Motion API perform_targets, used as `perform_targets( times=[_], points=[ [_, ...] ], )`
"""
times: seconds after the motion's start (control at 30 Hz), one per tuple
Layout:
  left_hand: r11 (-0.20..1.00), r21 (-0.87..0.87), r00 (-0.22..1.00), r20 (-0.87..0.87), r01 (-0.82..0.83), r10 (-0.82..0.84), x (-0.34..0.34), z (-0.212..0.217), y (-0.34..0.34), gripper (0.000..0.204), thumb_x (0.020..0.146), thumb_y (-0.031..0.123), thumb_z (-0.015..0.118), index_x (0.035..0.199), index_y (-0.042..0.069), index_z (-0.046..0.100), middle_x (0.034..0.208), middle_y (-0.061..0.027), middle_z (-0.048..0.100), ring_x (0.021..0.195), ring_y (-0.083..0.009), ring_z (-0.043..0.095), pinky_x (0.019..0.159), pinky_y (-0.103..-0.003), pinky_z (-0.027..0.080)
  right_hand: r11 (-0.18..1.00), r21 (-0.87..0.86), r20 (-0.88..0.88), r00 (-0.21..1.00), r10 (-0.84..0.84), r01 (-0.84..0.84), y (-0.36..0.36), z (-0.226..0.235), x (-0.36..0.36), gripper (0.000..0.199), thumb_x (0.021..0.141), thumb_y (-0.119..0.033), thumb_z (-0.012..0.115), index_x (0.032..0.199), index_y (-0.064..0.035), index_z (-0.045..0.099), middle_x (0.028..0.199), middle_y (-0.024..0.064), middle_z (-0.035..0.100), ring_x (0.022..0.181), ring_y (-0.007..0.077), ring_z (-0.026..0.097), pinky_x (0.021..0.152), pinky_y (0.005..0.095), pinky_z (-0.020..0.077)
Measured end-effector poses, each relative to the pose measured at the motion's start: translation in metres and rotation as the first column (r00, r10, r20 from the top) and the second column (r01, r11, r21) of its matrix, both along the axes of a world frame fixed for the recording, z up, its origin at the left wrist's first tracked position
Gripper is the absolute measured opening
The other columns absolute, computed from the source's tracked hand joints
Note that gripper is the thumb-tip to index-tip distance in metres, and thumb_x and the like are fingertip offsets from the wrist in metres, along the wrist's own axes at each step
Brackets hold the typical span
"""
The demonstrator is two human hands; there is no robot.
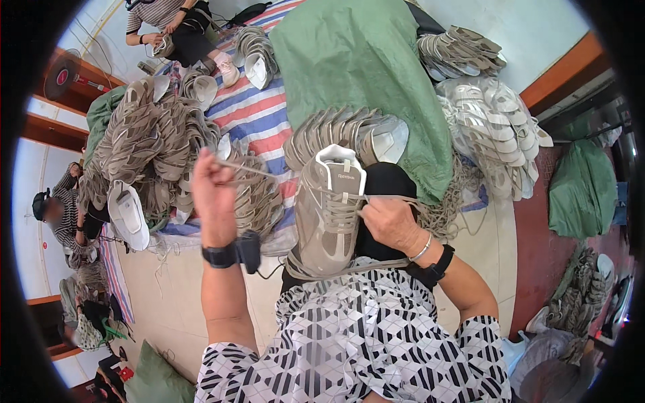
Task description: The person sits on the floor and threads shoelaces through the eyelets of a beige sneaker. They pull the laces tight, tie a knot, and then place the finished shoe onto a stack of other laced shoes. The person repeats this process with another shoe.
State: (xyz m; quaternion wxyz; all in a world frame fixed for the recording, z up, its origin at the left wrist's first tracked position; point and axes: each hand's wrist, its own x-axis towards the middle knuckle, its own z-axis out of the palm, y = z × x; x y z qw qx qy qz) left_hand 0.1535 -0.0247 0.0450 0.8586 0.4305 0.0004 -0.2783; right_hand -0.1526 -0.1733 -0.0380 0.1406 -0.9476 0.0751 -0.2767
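Observation:
A taupe shoe upper [326,236] with a white-edged collar rests upright across my lap, its tongue and lace rows facing up. My right hand [393,225] is at its right side, fingers closed in a pinch on the shoelace by the upper eyelets. Raised to the left of the upper, my left hand [213,185] is partly smeared by motion. From its fingertips a stretch of shoelace [248,168] runs toward the upper, and the fingers are closed on it. More lace lies looped around the toe end, over my lap.
Stacked shoe uppers [336,131] lie just beyond my knees, with a larger heap [144,131] at left. A green sack [356,60] covers part of the striped sheet [265,114]. Loose laces [457,201] hang at right. Bagged pale uppers [494,127] stand farther right. Another person [164,20] sits at far left.

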Motion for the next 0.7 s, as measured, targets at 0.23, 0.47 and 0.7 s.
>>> perform_targets(
  times=[0.23, 0.47, 0.7],
  points=[
    [0.976, 0.189, 0.984, 0.118, 0.111, -0.135, -0.006, -0.006, 0.023, 0.020, 0.087, 0.003, 0.056, 0.108, 0.003, 0.057, 0.065, 0.0033, 0.046, 0.053, -0.0049, 0.036, 0.047, -0.021, 0.029, 0.904, 0.415, 0.088, 0.984, -0.153, 0.104, -0.003, 0.011, -0.006, 0.011, 0.080, -0.014, 0.067, 0.084, -0.0049, 0.061, 0.073, 0.0086, 0.055, 0.064, 0.0258, 0.059, 0.055, 0.0341, 0.0477],
    [0.833, 0.540, 0.901, 0.411, -0.118, -0.139, 0.019, -0.063, 0.048, 0.015, 0.085, 0.002, 0.057, 0.099, 0.002, 0.061, 0.069, 0.0007, 0.054, 0.056, -0.0072, 0.047, 0.054, -0.022, 0.042, 0.961, 0.274, -0.028, 0.998, 0.049, -0.040, 0.004, -0.002, 0.007, 0.015, 0.080, -0.012, 0.067, 0.092, -0.0076, 0.061, 0.074, 0.0082, 0.055, 0.065, 0.0272, 0.059, 0.057, 0.0339, 0.0482],
    [0.551, 0.801, 0.517, 0.582, -0.232, -0.628, -0.028, -0.118, 0.042, 0.018, 0.091, 0.009, 0.055, 0.105, 0.001, 0.063, 0.090, -0.0073, 0.067, 0.080, -0.0155, 0.060, 0.074, -0.027, 0.046, 0.664, 0.731, -0.013, 0.976, -0.218, 0.158, -0.031, 0.017, -0.026, 0.011, 0.085, -0.009, 0.060, 0.090, -0.0006, 0.066, 0.086, 0.0143, 0.066, 0.077, 0.0289, 0.064, 0.070, 0.0351, 0.0507]
  ],
)
